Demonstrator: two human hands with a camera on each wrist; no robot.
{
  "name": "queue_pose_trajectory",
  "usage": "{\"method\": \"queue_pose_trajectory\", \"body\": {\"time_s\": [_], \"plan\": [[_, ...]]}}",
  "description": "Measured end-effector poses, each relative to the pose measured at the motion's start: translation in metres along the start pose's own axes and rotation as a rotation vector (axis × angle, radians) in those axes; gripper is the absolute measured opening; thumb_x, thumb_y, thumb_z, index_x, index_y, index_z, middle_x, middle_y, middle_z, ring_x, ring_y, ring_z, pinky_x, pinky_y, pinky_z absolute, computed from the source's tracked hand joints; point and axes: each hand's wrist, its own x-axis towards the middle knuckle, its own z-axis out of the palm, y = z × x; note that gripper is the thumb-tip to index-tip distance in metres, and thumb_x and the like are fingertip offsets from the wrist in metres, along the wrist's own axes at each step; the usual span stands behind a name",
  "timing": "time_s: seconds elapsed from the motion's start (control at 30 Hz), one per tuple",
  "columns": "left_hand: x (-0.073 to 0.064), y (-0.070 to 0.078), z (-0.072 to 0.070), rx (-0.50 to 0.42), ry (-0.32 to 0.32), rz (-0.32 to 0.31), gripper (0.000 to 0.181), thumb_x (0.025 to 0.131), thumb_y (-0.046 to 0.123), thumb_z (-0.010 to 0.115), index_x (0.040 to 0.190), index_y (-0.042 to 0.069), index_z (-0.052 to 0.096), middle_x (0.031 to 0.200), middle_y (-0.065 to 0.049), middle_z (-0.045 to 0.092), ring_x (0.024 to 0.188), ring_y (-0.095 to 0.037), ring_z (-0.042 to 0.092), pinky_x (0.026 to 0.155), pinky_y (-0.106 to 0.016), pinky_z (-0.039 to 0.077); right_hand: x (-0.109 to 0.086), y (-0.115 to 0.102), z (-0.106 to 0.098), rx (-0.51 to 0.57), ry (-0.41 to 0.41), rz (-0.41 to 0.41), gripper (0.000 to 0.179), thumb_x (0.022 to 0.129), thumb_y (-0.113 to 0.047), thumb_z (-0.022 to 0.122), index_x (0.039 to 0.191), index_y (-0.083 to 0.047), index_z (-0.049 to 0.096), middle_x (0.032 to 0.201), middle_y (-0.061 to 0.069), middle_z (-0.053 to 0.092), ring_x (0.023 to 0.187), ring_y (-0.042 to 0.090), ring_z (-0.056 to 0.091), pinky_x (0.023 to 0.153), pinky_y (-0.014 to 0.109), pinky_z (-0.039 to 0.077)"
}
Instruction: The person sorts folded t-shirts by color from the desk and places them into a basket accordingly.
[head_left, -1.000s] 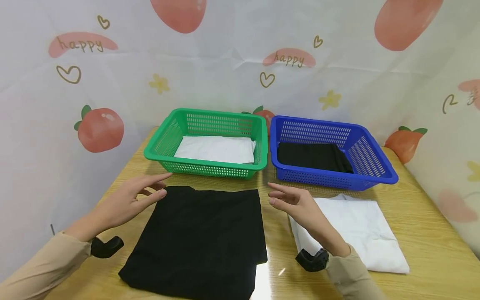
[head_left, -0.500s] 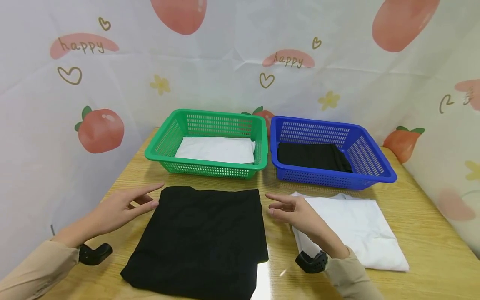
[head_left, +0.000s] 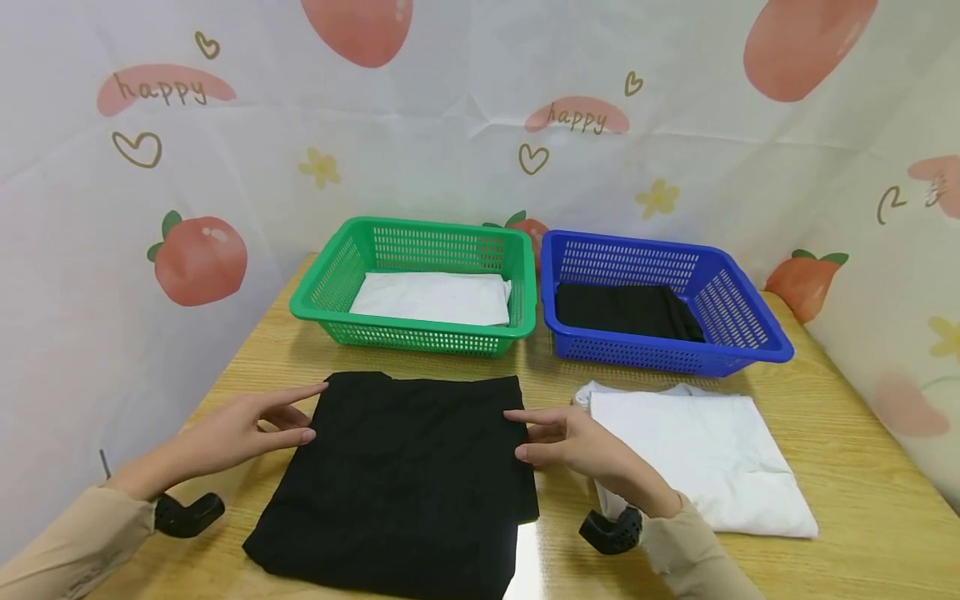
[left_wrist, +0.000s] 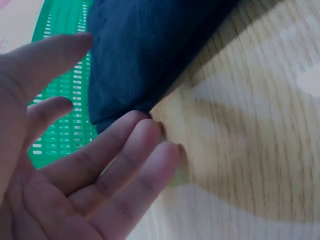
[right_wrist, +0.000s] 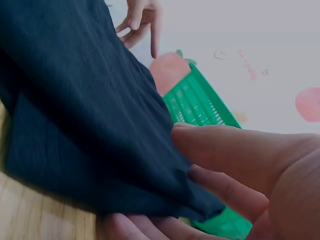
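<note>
A folded black garment (head_left: 405, 475) lies on the table between the hands. My left hand (head_left: 232, 433) is at its left edge, fingers spread and loosely bent. In the left wrist view the fingertips (left_wrist: 142, 122) meet the cloth's lower corner, while the thumb stands apart from them. My right hand (head_left: 581, 446) is at the right edge, index finger and thumb reaching over the cloth. In the right wrist view some fingers (right_wrist: 125, 227) lie at the underside of the edge and the thumb (right_wrist: 200, 142) is at its upper side. Neither hand visibly pinches the cloth.
Behind the garment stands a green basket (head_left: 427, 337) with a folded white cloth (head_left: 431, 298) in it. Right of that, a blue basket (head_left: 645, 350) holds a folded black cloth (head_left: 622, 310). A folded white garment (head_left: 697, 458) lies at the right, partly behind the right forearm.
My right hand has moved left and slightly nearer, from beside the black garment to over its right edge. The left hand first drew back, then came in to the left edge.
</note>
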Motion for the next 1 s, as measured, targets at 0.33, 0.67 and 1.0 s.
{"method": "queue_pose_trajectory", "body": {"time_s": [0.33,0.67,1.0], "plan": [[-0.001,0.001,0.003,-0.327,-0.107,-0.044,0.062,0.093,0.020,0.071,0.147,0.004,0.045,0.115,-0.015,0.066,0.093,-0.017,0.069,0.072,-0.035,0.058,0.006,-0.002,0.008,0.077,-0.003,0.048,0.064,0.089,-0.009,0.074,0.147,-0.002,0.045,0.126,0.018,0.061,0.115,0.030,0.060,0.092,0.038,0.050],[0.007,0.003,0.006,-0.290,-0.197,-0.117,0.061,0.088,0.027,0.076,0.145,0.018,0.053,0.082,0.001,0.058,0.078,-0.015,0.053,0.062,-0.026,0.043,0.012,-0.004,0.023,0.229,0.038,0.049,0.070,0.085,0.003,0.074,0.147,-0.001,0.043,0.126,0.021,0.060,0.114,0.032,0.060,0.091,0.041,0.051],[0.008,0.005,0.010,-0.330,-0.158,-0.119,0.064,0.087,0.023,0.077,0.145,0.013,0.052,0.065,0.003,0.035,0.061,-0.011,0.036,0.055,-0.028,0.034,0.023,-0.004,0.031,0.259,0.080,0.053,0.069,0.079,0.012,0.074,0.143,-0.001,0.050,0.123,0.019,0.063,0.111,0.031,0.062,0.089,0.040,0.052]]}}
